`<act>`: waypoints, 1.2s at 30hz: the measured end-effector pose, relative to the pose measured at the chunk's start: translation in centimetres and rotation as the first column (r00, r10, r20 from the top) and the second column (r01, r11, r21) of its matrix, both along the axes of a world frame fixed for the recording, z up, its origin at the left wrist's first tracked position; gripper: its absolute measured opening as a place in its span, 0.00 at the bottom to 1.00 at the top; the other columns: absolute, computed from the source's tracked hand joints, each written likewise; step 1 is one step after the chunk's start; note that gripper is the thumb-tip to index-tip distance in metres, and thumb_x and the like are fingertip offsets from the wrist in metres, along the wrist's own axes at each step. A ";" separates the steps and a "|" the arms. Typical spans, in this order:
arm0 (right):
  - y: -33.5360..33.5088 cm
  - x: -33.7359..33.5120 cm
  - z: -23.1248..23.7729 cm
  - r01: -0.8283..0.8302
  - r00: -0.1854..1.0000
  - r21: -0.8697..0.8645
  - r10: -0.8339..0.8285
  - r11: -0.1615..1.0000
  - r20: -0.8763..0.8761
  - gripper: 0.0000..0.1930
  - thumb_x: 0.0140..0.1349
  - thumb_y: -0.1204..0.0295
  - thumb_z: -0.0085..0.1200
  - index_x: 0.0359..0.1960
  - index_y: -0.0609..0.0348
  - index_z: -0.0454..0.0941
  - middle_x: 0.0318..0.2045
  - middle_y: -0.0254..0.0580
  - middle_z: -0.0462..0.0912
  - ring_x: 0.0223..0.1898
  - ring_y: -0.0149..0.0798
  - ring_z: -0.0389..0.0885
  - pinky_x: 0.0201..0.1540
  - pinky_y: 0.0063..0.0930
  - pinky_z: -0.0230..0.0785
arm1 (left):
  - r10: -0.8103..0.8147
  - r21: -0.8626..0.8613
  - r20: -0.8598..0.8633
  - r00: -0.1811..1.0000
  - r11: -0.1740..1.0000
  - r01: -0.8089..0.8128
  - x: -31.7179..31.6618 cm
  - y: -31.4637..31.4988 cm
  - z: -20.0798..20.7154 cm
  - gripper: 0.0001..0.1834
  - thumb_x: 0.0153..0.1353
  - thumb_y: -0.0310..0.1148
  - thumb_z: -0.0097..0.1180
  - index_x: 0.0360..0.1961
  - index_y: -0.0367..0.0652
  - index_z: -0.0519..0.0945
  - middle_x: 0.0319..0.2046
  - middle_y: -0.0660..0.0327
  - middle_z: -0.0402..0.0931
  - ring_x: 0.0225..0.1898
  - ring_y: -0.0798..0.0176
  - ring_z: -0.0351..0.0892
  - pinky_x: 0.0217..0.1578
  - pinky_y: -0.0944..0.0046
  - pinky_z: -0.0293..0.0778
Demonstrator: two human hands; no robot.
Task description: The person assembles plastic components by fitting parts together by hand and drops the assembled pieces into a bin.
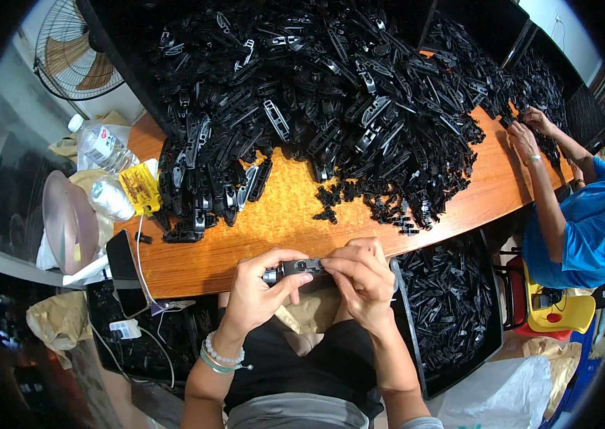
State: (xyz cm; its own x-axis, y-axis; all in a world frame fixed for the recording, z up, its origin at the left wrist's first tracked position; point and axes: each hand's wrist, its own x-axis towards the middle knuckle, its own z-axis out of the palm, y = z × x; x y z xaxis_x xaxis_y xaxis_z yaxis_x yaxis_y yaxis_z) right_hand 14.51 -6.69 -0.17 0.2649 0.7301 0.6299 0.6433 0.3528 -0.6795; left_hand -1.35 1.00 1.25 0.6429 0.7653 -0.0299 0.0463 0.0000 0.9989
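Just in front of the table's near edge, both my hands hold a black plastic part (301, 267), a short dark piece that lies roughly level between them. My left hand (263, 286) is closed round its left end, thumb along the near side. With bent fingertips, my right hand (363, 279) pinches the right end; whether a separate small piece sits there is hidden. Beyond my hands, a big heap of long black plastic parts (277, 120) covers the far side of the table. Small black pieces (327, 204) lie at the heap's near edge.
The wooden table (245, 250) curves to the right, where a co-worker in a blue top (581, 229) handles parts. A black bin of parts (453, 314) stands at my right. To the left are a plastic bottle (106, 146), a phone (128, 272), cables and a fan (77, 53).
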 end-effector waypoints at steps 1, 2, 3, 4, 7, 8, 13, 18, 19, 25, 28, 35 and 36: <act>-0.3 0.0 0.0 0.000 0.998 -0.006 0.000 1.000 0.068 0.11 0.41 0.84 0.60 0.28 0.60 0.82 0.29 0.39 0.79 0.34 0.39 0.73 0.38 0.27 0.66 | -0.005 -0.034 0.021 1.000 0.999 0.006 0.0 -0.1 0.2 0.11 0.53 0.21 0.59 0.39 0.33 0.76 0.25 0.61 0.77 0.20 0.73 0.75 0.22 0.75 0.69; -0.5 0.0 0.0 0.002 0.991 -0.013 0.000 1.000 0.135 0.11 0.40 0.84 0.60 0.29 0.60 0.82 0.29 0.39 0.79 0.34 0.39 0.73 0.38 0.27 0.66 | -0.011 -0.069 0.042 0.999 0.998 0.014 0.0 -0.3 0.3 0.11 0.53 0.20 0.59 0.39 0.32 0.76 0.24 0.62 0.77 0.19 0.73 0.76 0.22 0.75 0.68; -0.7 0.2 0.1 0.002 0.991 -0.015 0.000 1.000 0.136 0.11 0.40 0.84 0.60 0.29 0.60 0.82 0.29 0.39 0.79 0.34 0.39 0.73 0.38 0.27 0.66 | -0.011 -0.070 0.043 0.999 0.997 0.014 0.1 -0.5 0.2 0.11 0.53 0.20 0.59 0.39 0.32 0.76 0.24 0.62 0.77 0.19 0.73 0.76 0.22 0.75 0.68; -0.7 0.4 0.1 -0.026 0.990 -0.031 0.030 0.999 0.138 0.11 0.41 0.84 0.60 0.29 0.60 0.82 0.30 0.39 0.79 0.34 0.38 0.73 0.38 0.27 0.66 | 0.017 -0.195 0.101 0.995 0.981 0.003 0.2 -0.6 0.1 0.10 0.53 0.20 0.59 0.38 0.33 0.76 0.24 0.62 0.77 0.20 0.73 0.77 0.21 0.76 0.68; -1.0 0.3 -0.1 -0.063 0.998 -0.085 0.065 0.994 0.018 0.11 0.42 0.82 0.60 0.31 0.62 0.81 0.30 0.40 0.80 0.34 0.39 0.75 0.38 0.27 0.67 | 0.081 -0.302 0.121 0.989 0.953 -0.041 0.9 -1.2 -0.6 0.09 0.52 0.21 0.59 0.36 0.35 0.76 0.23 0.64 0.76 0.20 0.75 0.75 0.20 0.77 0.66; -1.2 0.3 -0.3 -0.077 0.993 -0.122 0.064 0.990 -0.103 0.11 0.44 0.82 0.60 0.32 0.63 0.81 0.31 0.41 0.80 0.34 0.39 0.76 0.38 0.28 0.67 | 0.081 -0.202 0.070 0.994 0.977 -0.065 1.2 -1.4 -0.8 0.09 0.52 0.22 0.60 0.35 0.36 0.77 0.22 0.65 0.76 0.20 0.76 0.74 0.20 0.78 0.65; -3.0 0.5 -0.8 -0.177 0.949 -0.351 0.065 0.919 -0.309 0.11 0.50 0.78 0.60 0.37 0.67 0.79 0.32 0.46 0.81 0.36 0.40 0.79 0.41 0.27 0.69 | 0.039 0.002 0.000 0.999 0.999 -0.039 1.4 -2.2 -2.0 0.07 0.50 0.24 0.61 0.32 0.38 0.78 0.22 0.68 0.74 0.23 0.81 0.68 0.24 0.78 0.64; -4.4 1.9 -2.7 -0.300 0.918 -0.426 0.137 0.853 -0.372 0.09 0.52 0.77 0.59 0.36 0.66 0.80 0.31 0.46 0.82 0.34 0.39 0.80 0.39 0.26 0.70 | -0.083 -0.253 0.056 0.995 0.963 0.095 0.8 -3.3 -4.1 0.07 0.54 0.22 0.57 0.35 0.37 0.78 0.18 0.67 0.72 0.15 0.78 0.68 0.14 0.78 0.61; -4.5 2.1 -3.3 -0.375 0.907 -0.485 0.204 0.790 -0.369 0.08 0.53 0.77 0.58 0.35 0.66 0.80 0.29 0.45 0.82 0.33 0.38 0.81 0.39 0.26 0.71 | -0.077 -0.252 0.051 0.996 0.964 0.087 0.2 -3.4 -5.7 0.07 0.54 0.22 0.57 0.35 0.37 0.78 0.18 0.67 0.72 0.15 0.78 0.68 0.14 0.78 0.61; -1.4 1.2 -2.4 -0.263 0.945 -0.506 0.113 0.822 -0.308 0.06 0.55 0.78 0.56 0.35 0.64 0.81 0.27 0.44 0.82 0.31 0.40 0.81 0.36 0.24 0.71 | 0.558 -0.424 -0.164 0.814 0.705 -0.569 0.8 -4.2 -21.0 0.10 0.57 0.26 0.53 0.41 0.36 0.75 0.28 0.61 0.76 0.25 0.70 0.73 0.23 0.71 0.68; 2.3 0.9 -1.8 0.013 1.000 -0.213 -0.016 0.977 -0.015 0.08 0.53 0.80 0.55 0.36 0.62 0.80 0.33 0.43 0.81 0.35 0.41 0.79 0.36 0.24 0.71 | 0.469 -0.103 -0.243 0.849 0.858 -0.503 1.1 -3.2 -22.3 0.11 0.57 0.26 0.53 0.42 0.36 0.74 0.37 0.59 0.77 0.32 0.69 0.74 0.32 0.69 0.70; 5.6 2.4 -3.4 0.130 0.887 -0.170 -0.038 0.977 0.460 0.12 0.46 0.81 0.53 0.35 0.59 0.79 0.34 0.38 0.77 0.33 0.42 0.72 0.35 0.31 0.68 | 0.228 0.785 -0.056 0.972 0.611 -0.098 2.0 -1.2 -4.4 0.02 0.52 0.21 0.56 0.29 0.34 0.77 0.27 0.53 0.77 0.27 0.57 0.78 0.25 0.65 0.74; 5.7 2.6 -3.8 0.133 0.889 -0.142 -0.055 0.981 0.455 0.11 0.46 0.81 0.53 0.34 0.59 0.78 0.33 0.38 0.76 0.32 0.41 0.72 0.34 0.31 0.68 | 0.299 0.824 -0.073 0.952 0.556 -0.112 2.8 1.5 -3.0 0.06 0.54 0.23 0.55 0.33 0.33 0.76 0.28 0.51 0.73 0.25 0.52 0.76 0.24 0.60 0.72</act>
State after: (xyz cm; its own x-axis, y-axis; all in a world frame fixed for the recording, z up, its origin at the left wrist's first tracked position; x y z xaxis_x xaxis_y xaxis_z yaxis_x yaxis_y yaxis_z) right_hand 17.14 -1.03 -3.92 0.0566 0.8191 0.5708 0.9166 0.1840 -0.3548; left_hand 1.44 2.48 -1.74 0.5178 0.6406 0.5670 0.3304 -0.7611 0.5582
